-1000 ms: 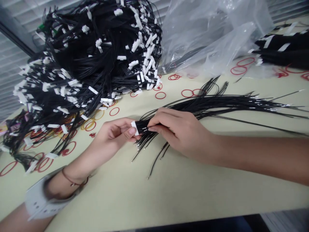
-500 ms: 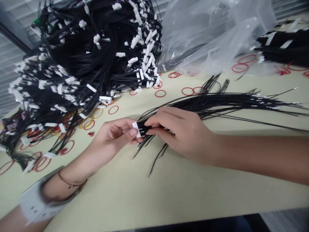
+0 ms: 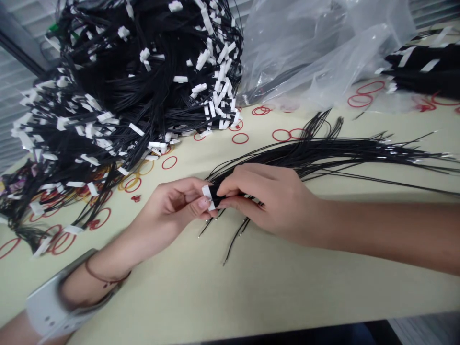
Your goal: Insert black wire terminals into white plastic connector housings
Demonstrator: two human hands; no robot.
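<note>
My left hand [image 3: 172,206] pinches a small white connector [image 3: 207,197] between thumb and fingers at the middle of the table. My right hand [image 3: 266,199] is closed on the black wires right at that connector, its fingertips touching it. These wires belong to a loose bundle of black wires [image 3: 345,153] that fans out to the right across the pale table [image 3: 251,287]. A few loose wire ends [image 3: 233,242] poke out below my hands.
A big heap of black wire harnesses with white connectors [image 3: 136,81] fills the back left. A crumpled clear plastic bag [image 3: 316,52] lies behind the bundle. Tied black bundles [image 3: 424,72] sit at the far right. Red rubber bands [image 3: 240,138] are scattered about.
Both hands have shifted slightly right and toward me, and my right fingers have slid closer to the connector. The wire bundle stays in place.
</note>
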